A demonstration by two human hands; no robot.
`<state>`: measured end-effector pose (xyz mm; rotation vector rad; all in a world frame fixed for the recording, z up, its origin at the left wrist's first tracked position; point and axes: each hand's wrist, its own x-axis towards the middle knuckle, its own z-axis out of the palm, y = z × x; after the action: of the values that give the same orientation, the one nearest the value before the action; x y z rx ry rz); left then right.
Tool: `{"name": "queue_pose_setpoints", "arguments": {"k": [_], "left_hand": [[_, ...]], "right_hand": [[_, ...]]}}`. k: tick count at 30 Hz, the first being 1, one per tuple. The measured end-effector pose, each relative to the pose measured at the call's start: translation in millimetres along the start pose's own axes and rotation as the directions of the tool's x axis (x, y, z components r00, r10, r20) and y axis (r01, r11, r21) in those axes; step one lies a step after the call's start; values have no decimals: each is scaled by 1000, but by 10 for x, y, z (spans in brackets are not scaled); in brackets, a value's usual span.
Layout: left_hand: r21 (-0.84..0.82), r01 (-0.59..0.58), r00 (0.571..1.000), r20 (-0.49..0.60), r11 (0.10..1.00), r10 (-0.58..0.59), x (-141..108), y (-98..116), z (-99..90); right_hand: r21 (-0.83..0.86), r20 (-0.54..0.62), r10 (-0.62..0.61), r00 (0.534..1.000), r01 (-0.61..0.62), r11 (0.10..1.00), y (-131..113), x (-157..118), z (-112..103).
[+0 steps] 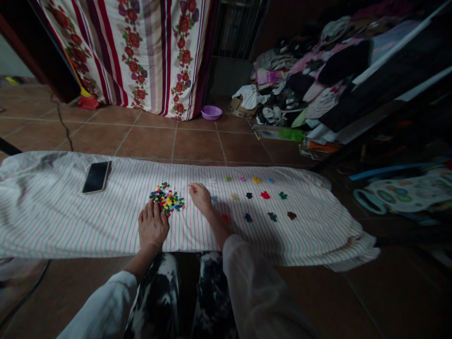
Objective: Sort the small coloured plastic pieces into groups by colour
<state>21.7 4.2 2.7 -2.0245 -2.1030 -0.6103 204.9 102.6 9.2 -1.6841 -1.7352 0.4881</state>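
A heap of small mixed-colour pieces [170,199] lies on the striped cloth [106,226]. My left hand [153,225] rests palm down at the heap's near left edge, fingers extended and touching it. To the right of the heap, my right hand [200,197] is pinched on a small white piece [189,186]. Beyond and right of that hand are small piles sorted by colour, among them red [264,195], yellow [256,180], black [249,195], green [283,195] and brown [291,215]. My right forearm partly covers an orange-red pile [225,219].
A phone [96,177] lies on the cloth at the left. Past the far edge, a purple bowl [211,112] sits on the tiled floor near a flowered curtain [151,56]. Clothes [300,80] are heaped at the back right.
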Motion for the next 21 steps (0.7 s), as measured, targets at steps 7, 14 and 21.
{"name": "queue_pose_setpoints", "arguments": {"k": [7,14,21], "left_hand": [[-2,-6,1000,-11,1000,6,-2,-10,19],[23,-6,1000,-14,1000,7,-13,-14,30],[-20,7,1000,-20,1000,-7,-16,-20,35]], "right_hand": [[-44,-98,111,989,-115,992,339,280,-308],[-109,-146,290,946,-306,946,615,485,-558],[-149,-135,280,950,-299,943,734,592,-589]]}}
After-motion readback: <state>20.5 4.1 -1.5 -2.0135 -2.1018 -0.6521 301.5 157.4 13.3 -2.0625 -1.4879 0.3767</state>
